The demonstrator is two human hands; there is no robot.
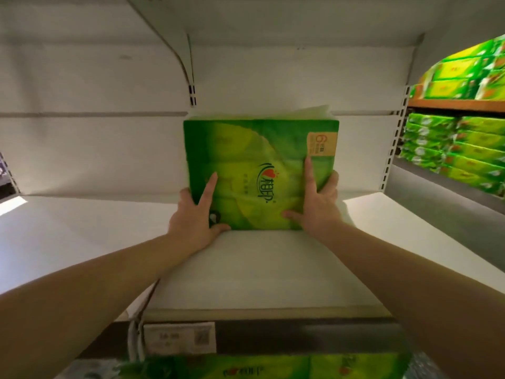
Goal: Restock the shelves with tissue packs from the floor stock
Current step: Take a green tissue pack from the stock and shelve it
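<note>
Head view looks along both bare forearms into a white shelf bay, where a green tissue pack (259, 170) stands upright on the shelf board (273, 269), set back near the rear panel with its printed face toward the camera and an orange label with a "6" in its upper right corner. Left hand (195, 214) grips the pack's lower left corner: the index finger lies straight up across the front face, the thumb presses along the bottom edge against the board, and the remaining fingers wrap behind the left side out of sight. Right hand (318, 203) holds the lower right corner in a mirrored way, index finger stretched up the front toward the orange label, thumb spread leftward low on the face, other fingers curled round the right edge. Both hands are spread wide across the pack, clamping it between them. A price tag (179, 337) sits on the shelf's front rail, blurred and unreadable. Below the rail, more green packs (273, 367) show on the lower shelf, and stacked green packs (459, 149) fill the neighbouring bay at right.
</note>
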